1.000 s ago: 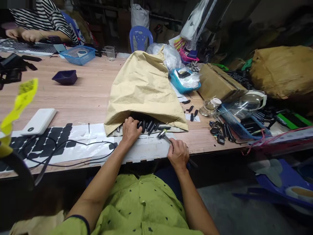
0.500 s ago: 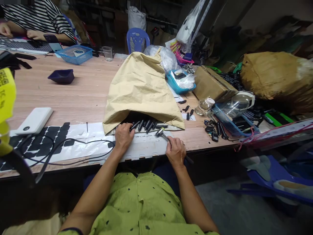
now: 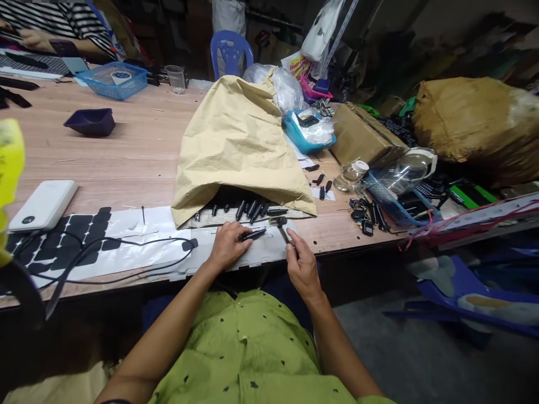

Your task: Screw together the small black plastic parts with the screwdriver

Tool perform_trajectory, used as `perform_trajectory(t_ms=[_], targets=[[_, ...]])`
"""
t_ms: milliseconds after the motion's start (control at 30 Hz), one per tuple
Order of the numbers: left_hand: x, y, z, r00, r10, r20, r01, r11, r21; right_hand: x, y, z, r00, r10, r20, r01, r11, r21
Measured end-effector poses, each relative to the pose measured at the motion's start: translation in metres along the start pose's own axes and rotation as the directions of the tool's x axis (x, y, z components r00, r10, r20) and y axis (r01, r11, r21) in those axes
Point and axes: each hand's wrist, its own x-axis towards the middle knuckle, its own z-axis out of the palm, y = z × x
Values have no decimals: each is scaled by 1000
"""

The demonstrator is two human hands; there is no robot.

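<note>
My left hand [image 3: 228,245] is closed on a slim black pen-shaped piece [image 3: 255,234], held low over the white board [image 3: 197,259] at the table's near edge. In my right hand [image 3: 303,266] is a small hammer [image 3: 278,224], its head just right of the black piece's tip; the index finger lies along the handle. Several similar black pieces [image 3: 251,211] lie in the mouth of a large tan paper bag [image 3: 236,140] behind the hands. How far back they reach inside the bag is hidden.
Left of my hands, a black cable [image 3: 126,240] loops over a sheet of black pads [image 3: 88,235], near a white power bank [image 3: 44,205]. A glass jar [image 3: 351,175], keys and a blue basket [image 3: 396,196] stand right. A co-worker's striped sleeve [image 3: 84,28] shows far left.
My left hand has drawn back from the bag's mouth, moving right and nearer with a black piece. My right hand has shifted slightly, its index finger now extended. The view has turned a little.
</note>
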Motion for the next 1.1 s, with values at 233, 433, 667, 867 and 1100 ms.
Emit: perform_trajectory(t_ms=[233,433,667,867,1100], targets=[[-1,1,0,1000,14,0,-14,1000,19,-11,-12,4,992,-78,98,76,997,27],[-1,3,-1,1000,-3,17,3,1000,-3,-8,-16,-1,989,-66,132,67,998,-5],[-1,2,1,1000,11,1,-11,1000,3,-9,-17,-3,991,-83,100,81,996,21],[0,2,1,1000,-11,27,10,1000,25,-10,-17,0,989,-87,117,84,996,34],[1,4,1,1000,-3,21,2,999,40,-8,-22,1,989,-113,99,103,990,98]])
